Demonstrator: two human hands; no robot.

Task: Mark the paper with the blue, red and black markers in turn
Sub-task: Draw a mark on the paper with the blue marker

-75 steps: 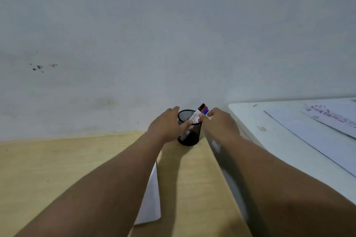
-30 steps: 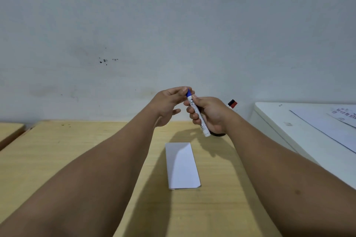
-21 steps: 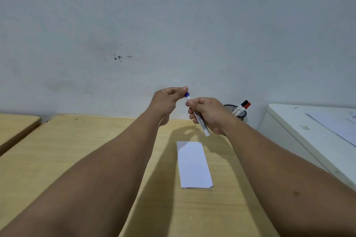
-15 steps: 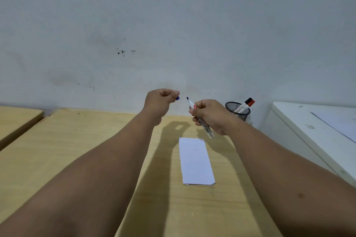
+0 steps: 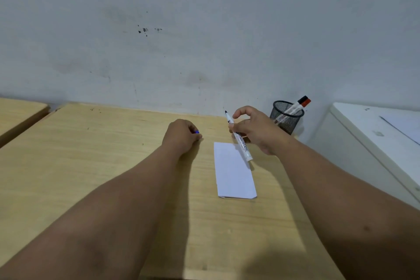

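Observation:
A folded white paper [image 5: 234,173] lies on the wooden desk [image 5: 91,154]. My right hand [image 5: 256,130] holds the uncapped blue marker [image 5: 241,143] just above the paper's far edge, tip pointing up and away. My left hand [image 5: 183,135] rests closed on the desk left of the paper, with the blue cap [image 5: 196,132] peeking out between its fingers. A black mesh pen cup [image 5: 286,117] stands at the back right, holding the red marker [image 5: 303,103] and a black-capped marker beside it.
A white cabinet top [image 5: 372,134] with sheets of paper adjoins the desk on the right. A grey wall runs along the desk's far edge. Another wooden desk [image 5: 18,111] sits at the far left.
The blue marker came out of the cup and my left hand pulled its cap off. Both hands have since dropped toward the desk, the left one carrying the cap leftward.

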